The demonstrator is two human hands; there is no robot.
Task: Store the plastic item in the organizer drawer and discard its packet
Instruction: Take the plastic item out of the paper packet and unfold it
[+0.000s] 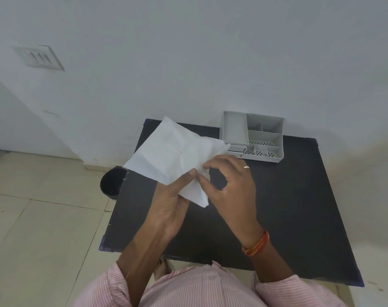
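Observation:
A white packet (170,154), flat and creased, is held up over the left half of the black table (288,207). My left hand (170,207) grips its lower edge from below, thumb on top. My right hand (230,180) pinches the packet's right corner with thumb and forefinger. The grey organizer (252,135) stands at the table's far edge against the wall, with several open compartments and a small drawer at its front left, partly hidden by the packet. No plastic item shows; whether it is inside the packet I cannot tell.
A black round bin (111,181) sits on the tiled floor just left of the table's left edge. The white wall rises right behind the organizer. A switch plate (39,56) is on the wall at the far left.

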